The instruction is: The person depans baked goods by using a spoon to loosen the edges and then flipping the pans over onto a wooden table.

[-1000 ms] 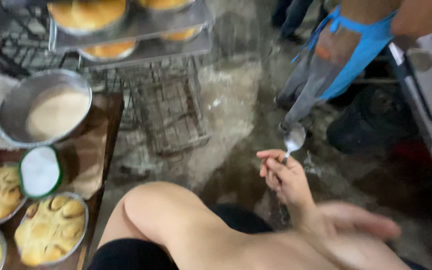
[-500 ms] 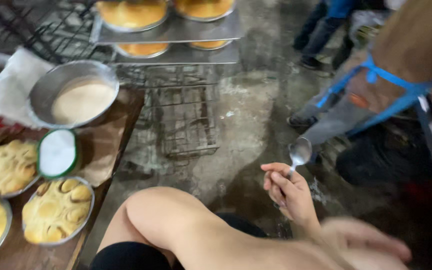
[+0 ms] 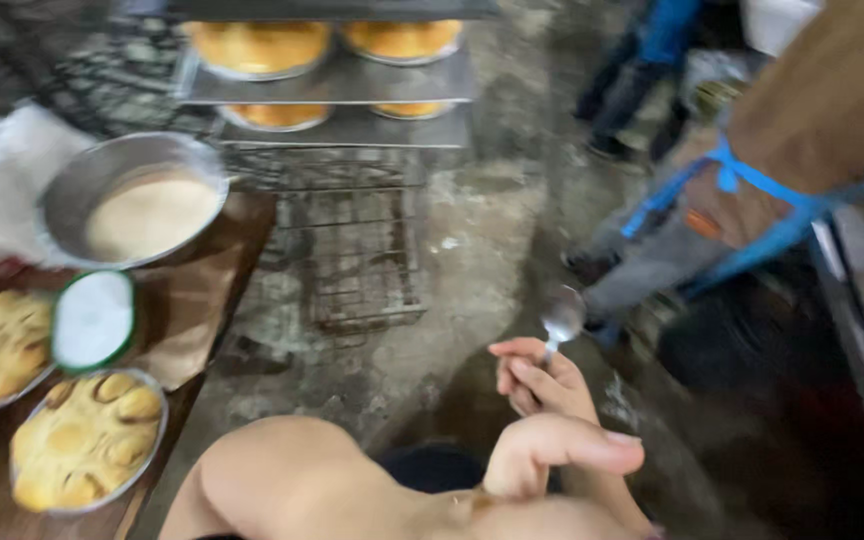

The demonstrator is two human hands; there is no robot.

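The right hand [image 3: 537,385] is clamped on a small metal spoon [image 3: 561,318], held over the floor, well right of the wooden worktop [image 3: 214,300]; the left hand [image 3: 552,450] hangs loosely curled, empty. Judging by this, the spoon is between dips into the round steel bowl of pale batter [image 3: 137,205], so swing it left

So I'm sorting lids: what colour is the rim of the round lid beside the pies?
Green, around a white top, on the round lid; head view.
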